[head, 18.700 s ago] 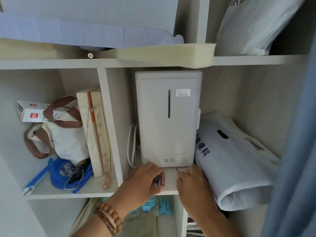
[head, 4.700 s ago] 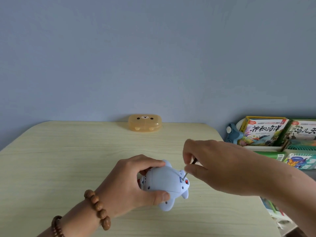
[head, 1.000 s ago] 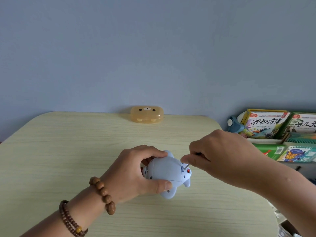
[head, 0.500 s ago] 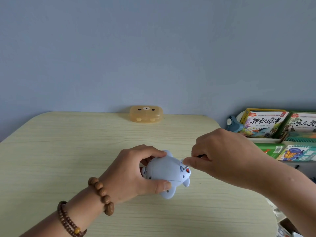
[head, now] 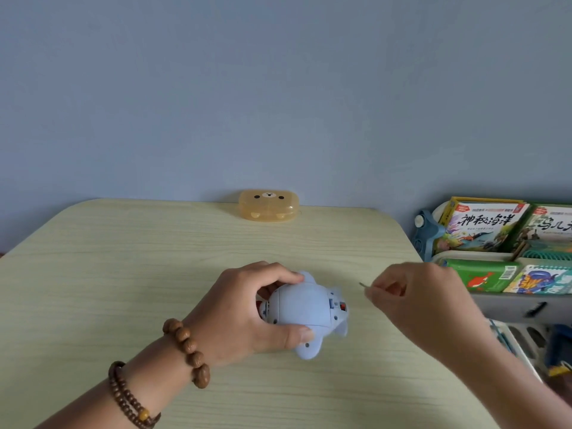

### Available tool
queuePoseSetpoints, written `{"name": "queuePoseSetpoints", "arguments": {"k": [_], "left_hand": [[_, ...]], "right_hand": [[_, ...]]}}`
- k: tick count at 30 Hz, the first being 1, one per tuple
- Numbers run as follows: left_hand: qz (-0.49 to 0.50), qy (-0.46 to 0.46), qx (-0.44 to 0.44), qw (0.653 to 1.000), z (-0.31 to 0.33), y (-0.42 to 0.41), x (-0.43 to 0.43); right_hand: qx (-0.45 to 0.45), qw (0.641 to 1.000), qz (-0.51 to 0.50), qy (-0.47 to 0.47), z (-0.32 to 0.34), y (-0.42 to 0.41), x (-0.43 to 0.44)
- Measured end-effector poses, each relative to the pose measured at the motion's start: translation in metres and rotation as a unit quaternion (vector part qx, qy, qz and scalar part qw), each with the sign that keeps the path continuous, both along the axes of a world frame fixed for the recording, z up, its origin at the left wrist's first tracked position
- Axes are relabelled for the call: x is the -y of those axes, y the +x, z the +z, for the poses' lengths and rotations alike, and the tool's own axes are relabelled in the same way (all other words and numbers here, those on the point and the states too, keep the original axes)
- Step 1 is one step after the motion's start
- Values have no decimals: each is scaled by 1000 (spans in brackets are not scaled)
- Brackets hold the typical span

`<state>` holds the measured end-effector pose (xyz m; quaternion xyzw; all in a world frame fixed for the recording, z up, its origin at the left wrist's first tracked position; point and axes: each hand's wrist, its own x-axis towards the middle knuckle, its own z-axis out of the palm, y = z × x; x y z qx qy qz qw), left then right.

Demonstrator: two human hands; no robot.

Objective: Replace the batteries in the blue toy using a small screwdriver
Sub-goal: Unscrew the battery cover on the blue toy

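Steadying item: blue toy [head: 305,314], centre frame on the surface [head: 123,274], clasped underside-up by your left hand [head: 247,311]. Right hand [head: 414,301] pinches the small screwdriver [head: 362,285], tip clear of the toy. Seat the tip squarely before turning; keep the toy pinned.

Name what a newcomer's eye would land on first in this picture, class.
The blue toy, gripped by the left hand at the middle of the table. Just right of it, the right hand pinches a small screwdriver, clear of the toy. An amber bear-face case sits at the far edge.
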<state>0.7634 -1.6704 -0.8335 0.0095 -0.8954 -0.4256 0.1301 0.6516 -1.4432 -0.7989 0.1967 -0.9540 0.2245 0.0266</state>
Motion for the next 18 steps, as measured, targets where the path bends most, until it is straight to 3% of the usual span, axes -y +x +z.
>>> {"name": "queuePoseSetpoints", "arguments": {"k": [5, 18], "left_hand": [[-5, 8, -4, 1000, -2, -1, 1], [-3, 2, -3, 1000, -2, -1, 1]], "right_hand": [[9, 994, -86, -62, -36, -1, -2], [-46, 994, -78, -64, -51, 3, 1]]}}
